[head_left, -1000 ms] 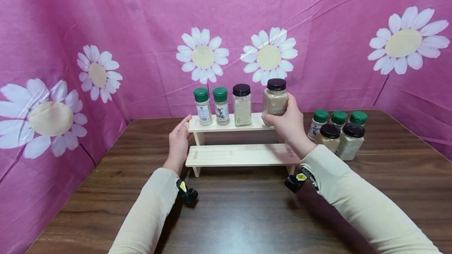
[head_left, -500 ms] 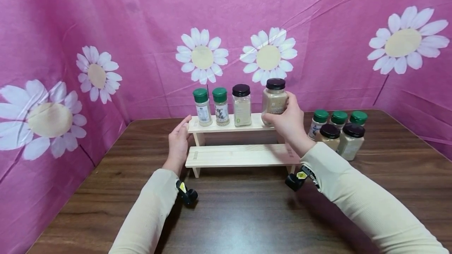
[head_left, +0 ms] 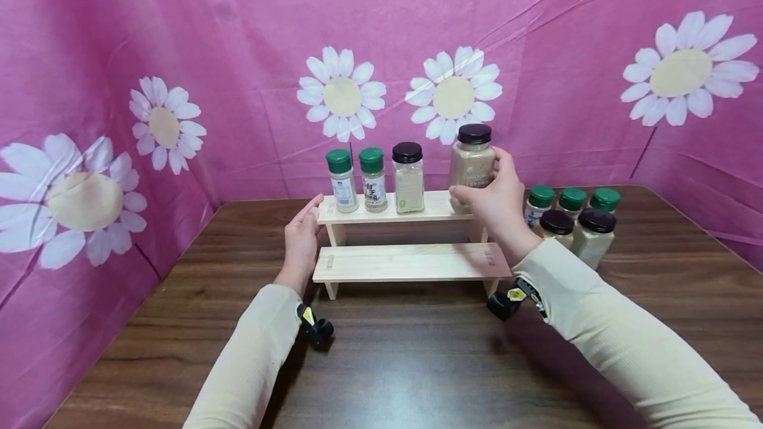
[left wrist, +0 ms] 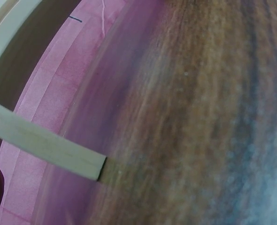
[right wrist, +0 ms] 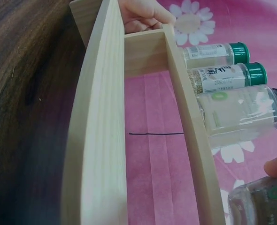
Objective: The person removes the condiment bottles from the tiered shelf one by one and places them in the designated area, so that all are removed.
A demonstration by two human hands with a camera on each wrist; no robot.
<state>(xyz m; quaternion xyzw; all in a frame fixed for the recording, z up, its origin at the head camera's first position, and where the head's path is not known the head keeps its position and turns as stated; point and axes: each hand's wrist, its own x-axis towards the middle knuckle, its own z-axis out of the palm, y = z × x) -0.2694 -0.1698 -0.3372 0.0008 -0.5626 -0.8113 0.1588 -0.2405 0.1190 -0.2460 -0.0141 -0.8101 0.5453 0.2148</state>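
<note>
In the head view my right hand grips a square, black-lidded spice jar with tan contents, thumb in front and fingers behind. Its base is close to the right end of the upper shelf of a two-tier wooden rack. My left hand holds the rack's left end; in the right wrist view its fingers curl by the upper shelf's end. On that shelf stand two green-capped shaker bottles and a black-lidded jar with pale contents. Only a rack leg and shelf edge show clearly in the left wrist view.
On the table to the right, three green-capped bottles stand behind two black-lidded jars, close to my right forearm. A pink flowered cloth hangs behind the brown wooden table.
My right hand has moved the held jar slightly right and up along the upper shelf within the last half second. The left hand and the other jars have stayed put.
</note>
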